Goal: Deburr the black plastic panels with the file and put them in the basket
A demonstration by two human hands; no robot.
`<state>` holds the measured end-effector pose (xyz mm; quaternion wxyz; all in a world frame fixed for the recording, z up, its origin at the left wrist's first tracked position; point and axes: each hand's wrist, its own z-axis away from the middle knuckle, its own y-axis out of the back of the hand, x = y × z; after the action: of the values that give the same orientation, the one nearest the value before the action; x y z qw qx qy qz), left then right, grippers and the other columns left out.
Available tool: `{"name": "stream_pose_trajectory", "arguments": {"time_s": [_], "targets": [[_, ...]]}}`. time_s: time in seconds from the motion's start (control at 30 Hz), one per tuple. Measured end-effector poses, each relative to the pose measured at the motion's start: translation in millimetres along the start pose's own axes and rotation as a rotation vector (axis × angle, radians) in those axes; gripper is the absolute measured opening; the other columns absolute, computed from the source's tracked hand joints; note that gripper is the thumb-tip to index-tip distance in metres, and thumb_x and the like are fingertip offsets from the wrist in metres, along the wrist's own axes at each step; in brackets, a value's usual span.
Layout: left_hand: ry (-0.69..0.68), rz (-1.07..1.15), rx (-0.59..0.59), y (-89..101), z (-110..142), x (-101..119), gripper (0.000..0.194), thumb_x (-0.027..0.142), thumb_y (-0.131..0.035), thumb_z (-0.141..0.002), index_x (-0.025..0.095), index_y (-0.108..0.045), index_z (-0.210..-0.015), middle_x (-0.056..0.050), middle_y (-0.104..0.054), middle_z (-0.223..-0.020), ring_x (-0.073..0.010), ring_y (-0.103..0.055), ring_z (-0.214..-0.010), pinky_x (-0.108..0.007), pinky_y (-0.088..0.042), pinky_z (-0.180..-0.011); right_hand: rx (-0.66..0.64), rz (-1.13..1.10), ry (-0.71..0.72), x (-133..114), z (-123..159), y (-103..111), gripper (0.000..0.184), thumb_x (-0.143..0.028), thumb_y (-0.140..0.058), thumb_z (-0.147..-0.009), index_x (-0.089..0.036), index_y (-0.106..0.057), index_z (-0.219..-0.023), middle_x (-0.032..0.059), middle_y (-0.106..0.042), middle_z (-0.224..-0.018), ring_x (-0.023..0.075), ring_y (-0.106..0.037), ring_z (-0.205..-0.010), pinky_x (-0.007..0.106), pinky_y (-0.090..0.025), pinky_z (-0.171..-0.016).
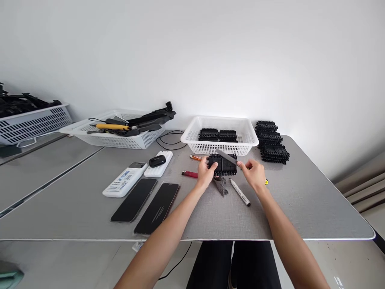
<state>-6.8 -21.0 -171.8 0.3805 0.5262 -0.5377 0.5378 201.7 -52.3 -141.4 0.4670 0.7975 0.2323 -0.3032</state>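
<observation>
My left hand (pixel 207 172) grips a black rectangular plastic part (pixel 221 165) with toothed edges, the thumb on its face. My right hand (pixel 253 173) is closed round a tool with a flat grey blade, which looks like a flat file (pixel 227 156). The blade lies slantwise across the part's upper face. A yellow tip (pixel 266 182) shows behind the right hand; whether it belongs to the tool I cannot tell. Below the part lie a crumpled grey scrap (pixel 221 186) and a white marker (pixel 240 192). A red lighter-like object (pixel 189 174) sits left of my left hand.
Behind my hands stands a white basket (pixel 219 149) holding similar black parts. More are in stacks (pixel 272 144) at right. An orange item (pixel 196 157) lies before the basket. Leftward are two phones (pixel 158 208), power banks (pixel 125 180), a black case (pixel 157 161) and a tool basket (pixel 117 140).
</observation>
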Motion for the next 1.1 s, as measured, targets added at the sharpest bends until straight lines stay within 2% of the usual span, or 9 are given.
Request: {"name": "stream_pose_trajectory", "arguments": {"time_s": [0.13,0.37,0.43,0.53,0.67,0.8,0.87,0.97,1.1], "targets": [[-0.039,-0.018,-0.013,-0.4,1.2,-0.6,0.033,0.031,-0.073,-0.067,0.019,-0.054,-0.091,-0.002,-0.061,-0.077,-0.0151,-0.06,-0.057,-0.025,-0.051,-0.036,-0.061,0.069,0.042,-10.5,7.9,-10.4,0.052,-0.067,-0.054,-0.082,-0.022,-0.044,-0.058,0.0,-0.056,-0.058,0.0147,-0.045,-0.054,0.027,-0.026,-0.054],[-0.005,0.01,0.025,1.9,-0.6,2.2,0.036,0.033,-0.074,-0.067,0.02,-0.054,-0.094,-0.003,-0.064,-0.082,-0.0159,-0.061,-0.058,-0.026,-0.051,-0.036,0.083,0.08,-0.073,10.4,-5.6,8.1,0.053,-0.068,-0.052,-0.082,-0.022,-0.041,-0.058,0.0006,-0.053,-0.058,0.0154,-0.044,-0.056,0.028,-0.026,-0.054],[-0.002,0.003,0.03,1.1,0.3,3.1,0.036,0.032,-0.075,-0.066,0.02,-0.054,-0.093,-0.003,-0.063,-0.081,-0.016,-0.062,-0.059,-0.026,-0.051,-0.036,0.123,0.041,-0.093,9.0,-6.2,10.9,0.052,-0.068,-0.048,-0.084,-0.022,-0.044,-0.061,0.0017,-0.055,-0.062,0.0163,-0.046,-0.058,0.028,-0.028,-0.055],[-0.018,-0.009,-0.002,-3.3,5.4,6.8,0.035,0.032,-0.075,-0.067,0.019,-0.055,-0.091,-0.001,-0.062,-0.076,-0.015,-0.06,-0.056,-0.025,-0.05,-0.037,0.095,-0.025,-0.066,-1.8,-2.1,9.1,0.05,-0.069,-0.045,-0.085,-0.021,-0.053,-0.071,0.0048,-0.059,-0.076,0.0182,-0.051,-0.066,0.028,-0.032,-0.058],[-0.091,-0.113,-0.059,-13.3,18.3,15.5,0.03,0.031,-0.074,-0.069,0.019,-0.056,-0.09,-0.003,-0.064,-0.077,-0.0165,-0.062,-0.059,-0.023,-0.049,-0.041,0.024,-0.085,-0.059,-16.5,6.1,2.3,0.051,-0.07,-0.057,-0.075,-0.021,-0.059,-0.087,0.0062,-0.059,-0.091,0.0208,-0.055,-0.076,0.029,-0.037,-0.064],[-0.17,-0.239,-0.09,-20.8,28.6,21.0,0.025,0.029,-0.072,-0.07,0.019,-0.058,-0.088,-0.004,-0.066,-0.077,-0.0182,-0.065,-0.066,-0.022,-0.049,-0.048,0.03,-0.143,-0.099,-19.8,8.7,-1.8,0.061,-0.068,-0.068,-0.064,-0.02,-0.059,-0.1,0.0062,-0.06,-0.094,0.0225,-0.057,-0.082,0.03,-0.04,-0.067],[-0.142,-0.223,-0.109,-21.5,29.6,21.4,0.026,0.031,-0.072,-0.071,0.019,-0.058,-0.089,-0.004,-0.066,-0.077,-0.0177,-0.064,-0.062,-0.023,-0.048,-0.045,0.022,-0.182,-0.1,-18.4,7.3,-1.8,0.059,-0.066,-0.071,-0.063,-0.019,-0.062,-0.098,0.0057,-0.061,-0.091,0.0218,-0.056,-0.08,0.03,-0.04,-0.067],[-0.053,-0.135,-0.112,-19.6,26.9,20.8,0.031,0.033,-0.073,-0.069,0.019,-0.056,-0.091,-0.003,-0.065,-0.077,-0.0171,-0.062,-0.057,-0.024,-0.047,-0.04,-0.034,-0.268,-0.105,-14.8,4.0,-0.8,0.048,-0.062,-0.071,-0.065,-0.018,-0.067,-0.084,0.0031,-0.062,-0.078,0.0186,-0.054,-0.07,0.029,-0.039,-0.063],[0.051,-0.041,-0.123,-16.6,21.4,19.5,0.038,0.035,-0.076,-0.066,0.02,-0.055,-0.094,-0.002,-0.064,-0.073,-0.0162,-0.059,-0.051,-0.026,-0.047,-0.037,-0.165,-0.5,-0.173,-10.8,1.2,-2.1,0.044,-0.06,-0.071,-0.067,-0.017,-0.064,-0.068,-0.0038,-0.048,-0.054,0.0105,-0.038,-0.05,0.025,-0.03,-0.049]]}}
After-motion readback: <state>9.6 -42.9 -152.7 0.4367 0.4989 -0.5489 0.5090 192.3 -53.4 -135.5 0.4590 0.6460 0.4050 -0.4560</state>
